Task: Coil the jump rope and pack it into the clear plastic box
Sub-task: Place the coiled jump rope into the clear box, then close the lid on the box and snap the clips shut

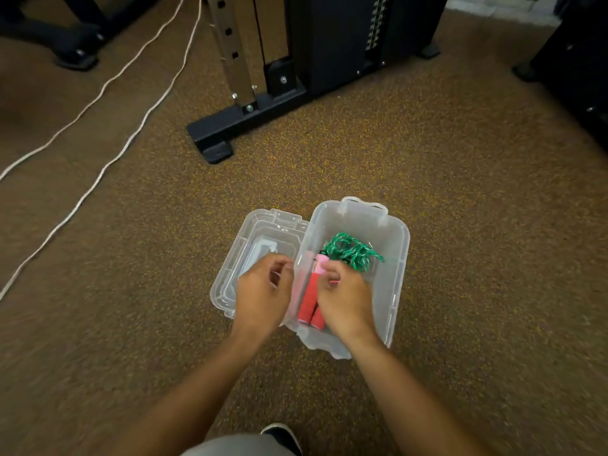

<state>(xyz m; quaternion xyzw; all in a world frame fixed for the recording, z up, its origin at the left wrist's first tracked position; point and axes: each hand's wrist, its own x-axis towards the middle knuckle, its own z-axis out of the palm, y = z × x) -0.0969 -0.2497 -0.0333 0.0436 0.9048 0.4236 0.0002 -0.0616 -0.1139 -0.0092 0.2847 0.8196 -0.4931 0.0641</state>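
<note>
The clear plastic box [396, 258] stands open on the speckled floor, and its clear lid [260, 232] lies flat to its left. Inside the box lies the jump rope: two red handles [307, 304] side by side with pink tops, and the green cord [350, 250] bunched in a coil at the far end. My right hand [345, 297] is inside the box, fingers curled over the handles' upper ends. My left hand [263, 291] hovers at the box's left wall above the lid, fingers loosely bent, holding nothing I can see.
A black and steel gym machine base [250, 116] stands beyond the box. Two white cords [108, 90] run across the floor at left. More dark equipment [572, 70] sits at right. My shoe [283, 437] shows at the bottom.
</note>
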